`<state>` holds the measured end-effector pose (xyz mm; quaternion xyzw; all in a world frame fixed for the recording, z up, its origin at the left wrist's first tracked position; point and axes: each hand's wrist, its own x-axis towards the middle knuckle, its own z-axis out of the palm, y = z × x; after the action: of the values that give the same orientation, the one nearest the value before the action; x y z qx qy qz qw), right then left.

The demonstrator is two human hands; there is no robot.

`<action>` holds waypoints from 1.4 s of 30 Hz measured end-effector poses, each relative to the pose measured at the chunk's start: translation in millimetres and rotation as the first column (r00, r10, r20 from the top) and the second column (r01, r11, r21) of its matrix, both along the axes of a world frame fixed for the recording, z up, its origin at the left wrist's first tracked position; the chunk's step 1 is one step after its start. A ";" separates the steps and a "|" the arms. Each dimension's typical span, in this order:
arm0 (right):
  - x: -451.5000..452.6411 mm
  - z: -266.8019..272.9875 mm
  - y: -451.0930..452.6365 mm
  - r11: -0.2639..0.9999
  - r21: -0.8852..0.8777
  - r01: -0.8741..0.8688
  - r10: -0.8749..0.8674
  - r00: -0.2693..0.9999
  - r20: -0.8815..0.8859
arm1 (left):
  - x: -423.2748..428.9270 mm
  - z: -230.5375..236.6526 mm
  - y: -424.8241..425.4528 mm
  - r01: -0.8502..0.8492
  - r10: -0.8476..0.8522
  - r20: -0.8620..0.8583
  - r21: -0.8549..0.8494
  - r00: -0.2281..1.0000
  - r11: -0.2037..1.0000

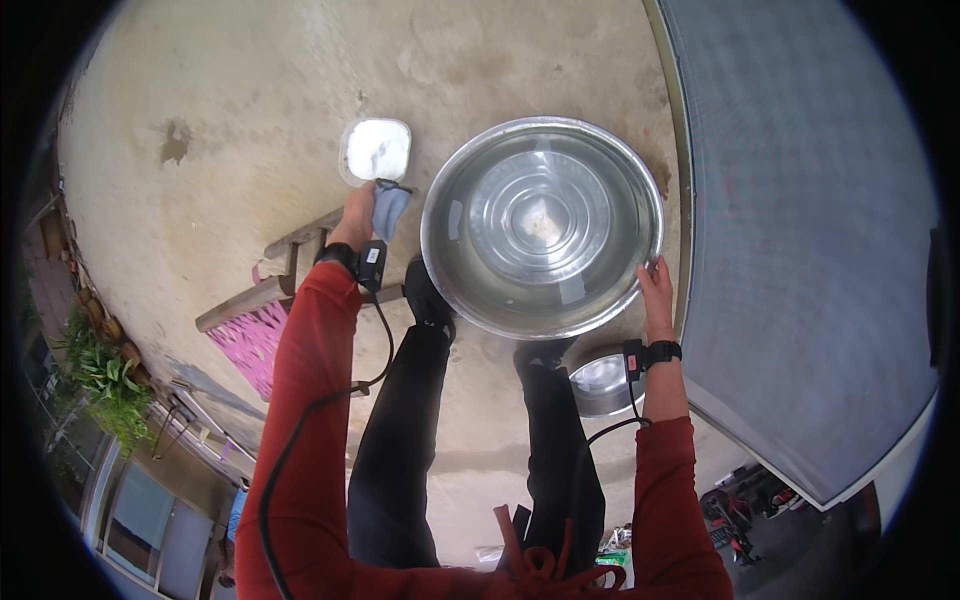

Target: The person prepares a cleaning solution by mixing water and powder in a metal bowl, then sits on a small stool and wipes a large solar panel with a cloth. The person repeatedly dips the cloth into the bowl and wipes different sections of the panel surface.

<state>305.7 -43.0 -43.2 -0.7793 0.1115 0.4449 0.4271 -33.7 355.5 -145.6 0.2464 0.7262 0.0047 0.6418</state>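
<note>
A large round stainless-steel basin (439, 247) stands on the concrete floor in front of my feet. What looks like clear water lies in it, with bright reflections on the surface. My right hand (657, 289) grips its near right rim, fingers bent over the edge. To the left of the basin, my left hand (360, 214) holds a small blue-grey cloth item (390, 210) with a dark edge. Just beyond that hand sits a clear plastic tub (346, 169) containing a white substance, perhaps powder.
A low wooden stool (244, 304) with a pink patterned seat is beside my left arm. A smaller metal basin (600, 405) is partly hidden by my right wrist. The mesh screen door (795, 247) borders the right side. Green plants (109, 375) grow at far left.
</note>
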 end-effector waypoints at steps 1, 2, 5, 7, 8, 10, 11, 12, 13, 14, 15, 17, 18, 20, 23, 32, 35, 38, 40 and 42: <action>1.2 -2.0 1.4 0.998 0.057 -0.035 0.033 0.999 0.039 | -2.8 -1.1 -4.4 -0.036 0.034 -0.070 -0.031 0.997 0.999; 2.5 -3.1 2.6 0.998 0.039 -0.044 0.041 0.997 0.065 | -4.5 -0.2 -8.9 -0.017 0.019 0.029 -0.051 0.999 0.999; 6.7 -3.7 5.7 0.999 0.006 -0.034 0.033 0.995 0.099 | -6.0 15.6 -24.0 -0.014 0.040 0.172 -0.149 0.984 0.989; 10.6 -3.4 8.0 1.000 -0.003 -0.014 0.015 0.994 0.106 | -2.0 33.3 -36.1 -0.050 0.092 0.202 -0.202 0.975 0.978; 11.9 -4.3 9.8 1.000 -0.006 -0.005 0.006 0.994 0.111 | -0.6 44.6 -43.1 -0.034 0.065 0.182 -0.169 0.981 0.985; 15.3 -6.3 13.3 0.999 -0.036 0.030 -0.024 0.987 0.158 | -2.8 72.5 -64.1 0.199 -0.171 0.238 -0.098 0.956 0.975; 18.6 -6.9 15.2 1.000 0.001 0.020 -0.020 0.984 0.176 | -2.8 84.8 -73.4 0.288 -0.247 0.259 -0.135 0.934 0.948; 19.2 -9.1 18.2 1.000 -0.004 0.019 -0.018 0.984 0.177 | 0.6 92.3 -83.8 0.372 -0.323 0.308 -0.114 0.895 0.921; 20.7 -10.2 21.2 0.996 -0.076 0.048 -0.036 0.986 0.160 | 1.5 98.6 -90.6 0.443 -0.390 0.329 -0.104 0.860 0.890; 20.8 -11.5 24.6 0.996 -0.070 0.058 -0.045 0.983 0.179 | 1.8 102.8 -97.3 0.554 -0.505 0.350 -0.048 0.789 0.831; 21.0 -12.1 27.9 0.993 -0.060 0.100 -0.089 0.983 0.163 | 1.6 106.8 -108.6 0.602 -0.601 0.254 0.084 0.758 0.794; 20.0 -13.4 34.7 0.958 -0.020 0.287 -0.285 0.956 0.070 | 8.4 98.9 -116.5 0.636 -0.640 0.181 0.087 0.747 0.767; 18.6 -14.0 37.7 0.931 0.055 0.361 -0.364 0.931 0.040 | 9.4 94.6 -118.8 0.663 -0.678 0.119 0.142 0.725 0.735; 15.9 -15.0 42.6 0.908 0.114 0.403 -0.411 0.910 0.059 | 12.2 85.2 -124.6 0.720 -0.722 -0.048 0.153 0.690 0.677; 13.6 -16.5 46.9 0.891 0.123 0.437 -0.447 0.891 0.074 | 13.0 78.6 -132.9 0.732 -0.710 -0.183 0.230 0.680 0.642; 23.0 -14.5 54.2 0.931 0.086 0.356 -0.365 0.921 0.137 | 9.9 84.7 -147.8 0.691 -0.650 -0.234 0.223 0.723 0.687; 24.7 -4.1 62.8 0.921 0.099 0.376 -0.386 0.914 0.123 | 7.4 94.4 -150.0 0.629 -0.606 -0.172 0.256 0.777 0.734; 25.8 12.5 74.9 0.915 0.115 0.388 -0.402 0.902 0.155 | 7.6 110.7 -150.7 0.637 -0.598 -0.218 0.270 0.771 0.722; 28.1 28.9 81.7 0.921 0.120 0.372 -0.388 0.907 0.166 | 6.5 129.1 -152.7 0.619 -0.578 -0.222 0.334 0.785 0.711; 31.3 51.3 86.4 0.918 0.082 0.388 -0.396 0.904 0.162 | 5.1 154.0 -155.2 0.609 -0.565 -0.229 0.327 0.793 0.722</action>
<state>337.0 43.4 8.1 -0.7666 0.2170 0.2822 0.5344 -28.5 200.3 8.4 0.5844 0.6300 -0.0706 0.5066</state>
